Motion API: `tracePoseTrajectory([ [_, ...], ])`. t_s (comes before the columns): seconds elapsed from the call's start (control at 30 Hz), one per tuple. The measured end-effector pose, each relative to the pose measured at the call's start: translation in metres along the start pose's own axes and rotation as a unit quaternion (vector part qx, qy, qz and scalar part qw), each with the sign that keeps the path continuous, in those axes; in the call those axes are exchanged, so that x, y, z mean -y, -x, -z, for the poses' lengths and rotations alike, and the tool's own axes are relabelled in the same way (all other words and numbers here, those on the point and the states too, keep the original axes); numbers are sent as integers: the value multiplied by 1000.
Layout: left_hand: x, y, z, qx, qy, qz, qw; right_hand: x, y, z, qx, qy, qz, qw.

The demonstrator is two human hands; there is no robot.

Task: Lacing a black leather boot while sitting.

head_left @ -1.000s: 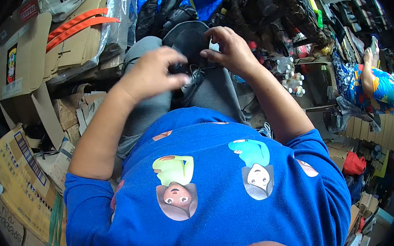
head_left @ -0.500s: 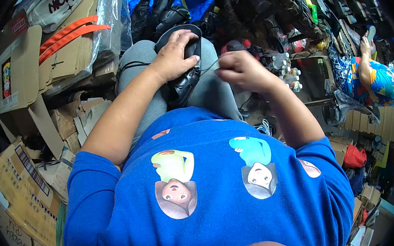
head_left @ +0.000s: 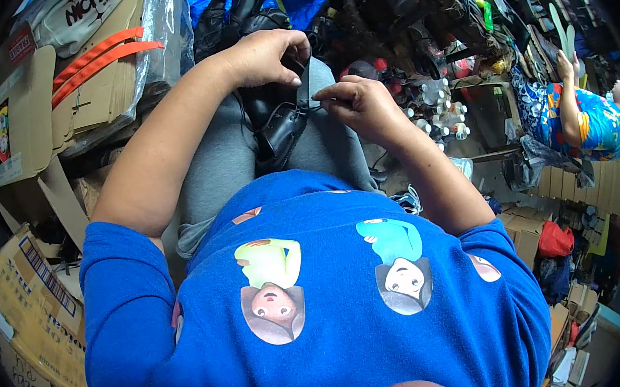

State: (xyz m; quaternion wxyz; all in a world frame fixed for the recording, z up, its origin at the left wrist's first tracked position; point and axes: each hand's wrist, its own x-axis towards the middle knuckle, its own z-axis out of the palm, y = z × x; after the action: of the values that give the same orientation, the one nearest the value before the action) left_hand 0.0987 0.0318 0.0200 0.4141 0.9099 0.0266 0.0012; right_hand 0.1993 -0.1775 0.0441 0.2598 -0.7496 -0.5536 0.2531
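A black shoe (head_left: 280,133) lies on my lap between my thighs, its toe end toward my belly. A dark strip of sole (head_left: 306,90) stands away from its right side. My left hand (head_left: 261,58) reaches over the far end, fingers curled round the sole's edge and thumb bent inward; part of its grip is hidden. Close at the sole's right edge, my right hand (head_left: 365,104) is closed in a pinch. A thin dark thread (head_left: 316,107) shows at its fingertips, where the detail is too small to make out fully.
Black shoes (head_left: 249,7) and a blue plastic sheet (head_left: 312,2) lie beyond my knees. Cardboard boxes (head_left: 17,138) crowd the left. Small bottles (head_left: 447,111) and a cluttered rack stand at right. Another person (head_left: 584,118) at far right holds pale flat pieces (head_left: 565,31).
My left hand has lifted from flat across the sole to its far edge, fingers curling. My right hand has come in from the right, from a stretched thread to the sole's edge.
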Motion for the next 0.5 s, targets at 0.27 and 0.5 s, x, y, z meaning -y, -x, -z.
tracePoseTrajectory([
  [0.27, -5, -2, 9, 88, 24, 24, 996, 7, -6, 2, 16, 26, -12, 999],
  [0.5, 3, -4, 12, 137, 88, 22, 986, 21, -2, -11, -15, 133, 6, 991],
])
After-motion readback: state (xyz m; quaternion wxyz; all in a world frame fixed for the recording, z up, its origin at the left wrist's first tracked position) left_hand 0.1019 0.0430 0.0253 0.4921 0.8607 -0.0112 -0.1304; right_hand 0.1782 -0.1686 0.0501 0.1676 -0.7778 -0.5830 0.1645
